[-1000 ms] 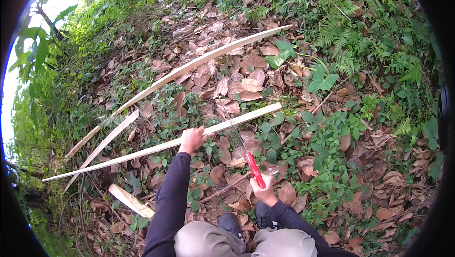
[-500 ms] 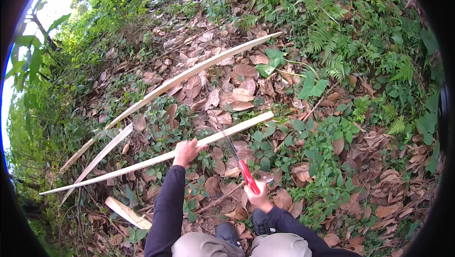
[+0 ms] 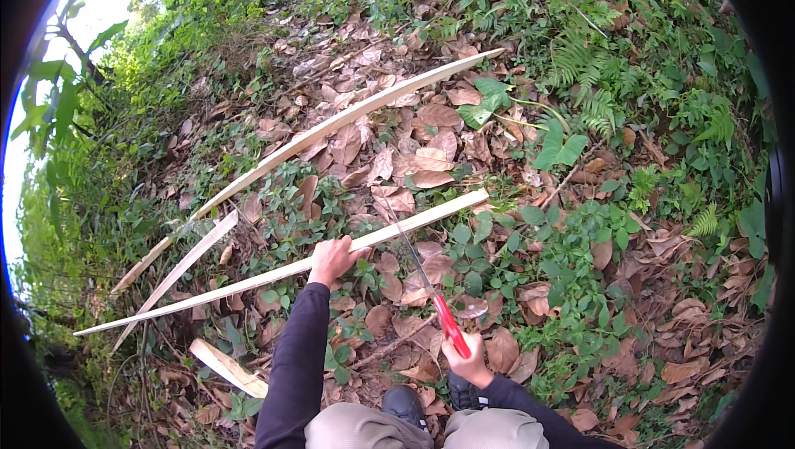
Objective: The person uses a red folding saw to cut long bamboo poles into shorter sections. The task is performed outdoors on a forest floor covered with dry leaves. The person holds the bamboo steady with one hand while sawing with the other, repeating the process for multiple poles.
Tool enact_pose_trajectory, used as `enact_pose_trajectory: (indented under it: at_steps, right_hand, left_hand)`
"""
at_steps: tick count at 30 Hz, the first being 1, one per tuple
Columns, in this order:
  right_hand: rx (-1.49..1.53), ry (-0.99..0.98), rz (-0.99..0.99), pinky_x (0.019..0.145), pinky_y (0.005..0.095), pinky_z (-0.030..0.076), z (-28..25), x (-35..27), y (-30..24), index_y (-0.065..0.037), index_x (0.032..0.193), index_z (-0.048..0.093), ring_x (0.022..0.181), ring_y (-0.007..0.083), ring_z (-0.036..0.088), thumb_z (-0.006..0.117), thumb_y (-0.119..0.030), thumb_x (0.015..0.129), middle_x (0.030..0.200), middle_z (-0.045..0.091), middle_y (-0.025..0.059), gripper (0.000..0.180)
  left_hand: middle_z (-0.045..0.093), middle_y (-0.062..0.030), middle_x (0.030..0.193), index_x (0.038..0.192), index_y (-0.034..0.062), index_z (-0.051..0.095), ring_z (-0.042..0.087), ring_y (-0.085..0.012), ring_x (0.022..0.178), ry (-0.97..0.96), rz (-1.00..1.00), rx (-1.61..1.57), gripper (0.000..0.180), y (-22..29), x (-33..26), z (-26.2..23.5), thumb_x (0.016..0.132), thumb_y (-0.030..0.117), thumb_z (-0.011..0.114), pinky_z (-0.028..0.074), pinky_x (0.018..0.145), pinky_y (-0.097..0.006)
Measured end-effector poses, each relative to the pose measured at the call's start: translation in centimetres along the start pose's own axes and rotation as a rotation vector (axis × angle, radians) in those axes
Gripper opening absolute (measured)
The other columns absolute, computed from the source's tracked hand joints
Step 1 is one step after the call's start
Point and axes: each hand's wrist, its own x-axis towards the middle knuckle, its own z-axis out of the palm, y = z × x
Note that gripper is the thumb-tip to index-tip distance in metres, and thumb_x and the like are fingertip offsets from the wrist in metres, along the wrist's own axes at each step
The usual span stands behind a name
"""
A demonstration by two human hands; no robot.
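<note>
A long pale wooden plank [image 3: 248, 283] runs from the lower left up to the middle, just above the leafy ground. My left hand [image 3: 335, 260] is closed around it near its middle. To the right of that grip, the thin blade of a hand saw [image 3: 448, 322] with a red handle lies across the plank. My right hand [image 3: 469, 358] is wrapped round the lower end of the red handle. The blade's far tip blurs against the dry leaves beyond the plank.
Beyond lies another long pale plank [image 3: 331, 123] on the leaves. A shorter wooden strip [image 3: 186, 271] passes beneath the held plank at left, and a wooden offcut [image 3: 228, 368] rests near my left forearm. Big green leaves [image 3: 560, 149], ferns and fallen brown leaves surround them.
My right hand and the saw have drawn back slightly toward me, down and to the right. My left hand keeps its grip on the plank. The whole view has shifted a little.
</note>
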Motion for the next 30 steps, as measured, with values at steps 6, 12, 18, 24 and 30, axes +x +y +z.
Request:
enact_pose_trajectory:
  at_steps: [6,12,18,24,30]
  right_hand:
    - [0.025,0.007,0.083,0.046,0.0344,0.039,0.9,3.0,0.0,-0.004,0.06,0.051,0.043,0.0171,0.052,0.067,-0.008,0.08,0.049,0.05,0.0089,0.027]
    - [0.001,0.004,0.0,0.046,0.0345,0.039,2.8,4.5,1.7,-0.003,0.061,0.051,0.044,0.0168,0.052,0.067,-0.009,0.08,0.051,0.051,0.0085,0.026]
    - [-0.074,-0.037,0.013,0.045,0.0345,0.041,-2.3,-2.4,0.7,-0.005,0.057,0.05,0.039,0.0198,0.052,0.067,-0.008,0.077,0.047,0.048,0.0066,0.027]
    - [-0.075,-0.069,-0.078,0.046,0.0356,0.042,1.0,-0.4,-0.8,-0.004,0.06,0.054,0.042,0.0232,0.056,0.067,-0.008,0.079,0.051,0.051,0.0101,0.023]
    - [-0.06,-0.084,-0.001,0.044,0.035,0.041,-2.0,-4.3,-1.7,-0.005,0.061,0.053,0.041,0.0226,0.052,0.067,-0.009,0.078,0.05,0.049,0.0087,0.023]
  left_hand:
    - [0.068,-0.0221,0.071,0.08,0.0039,0.068,0.068,-0.041,0.071,-0.052,-0.168,-0.14,0.063,0.1,0.4,0.1,0.099,0.058,0.042,0.053,0.069,-0.051]
    - [0.07,-0.0197,0.074,0.076,0.0059,0.075,0.07,-0.0377,0.075,-0.09,-0.278,-0.124,0.06,0.0,-0.2,0.5,0.099,0.051,0.042,0.055,0.073,-0.047]
    - [0.073,-0.0188,0.079,0.08,0.0034,0.075,0.072,-0.0353,0.084,-0.281,-0.521,-0.458,0.066,-1.0,2.3,0.4,0.096,0.056,0.039,0.055,0.083,-0.046]
    - [0.072,-0.0165,0.078,0.077,0.0097,0.072,0.072,-0.036,0.072,0.005,-0.127,0.13,0.032,-1.4,1.7,2.9,0.092,0.024,0.048,0.058,0.065,-0.048]
    - [0.07,-0.0127,0.07,0.074,0.0108,0.07,0.071,-0.0333,0.065,0.052,-0.188,0.153,0.03,-2.1,1.7,4.1,0.091,0.025,0.051,0.057,0.059,-0.045]
